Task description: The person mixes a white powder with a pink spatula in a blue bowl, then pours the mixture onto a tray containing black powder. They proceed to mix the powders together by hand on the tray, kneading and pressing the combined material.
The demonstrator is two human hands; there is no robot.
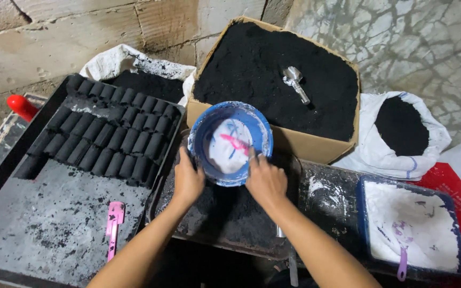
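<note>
My left hand (pixel 188 181) and right hand (pixel 265 181) both clasp the tilted blue bowl (pixel 230 143) above the dark tray (pixel 225 224), where, I judge, more tilt could spill white powder or drop the pink spoon (pixel 236 143)

You are in a rough, makeshift charcoal-briquette workshop. Bare concrete walls, a cardboard box (pixel 278 80) and sacks (pixel 401 133) of black powder, and a sooty tray (pixel 54 213) lined with rows of pressed black briquettes (pixel 108 138) show it.
</note>
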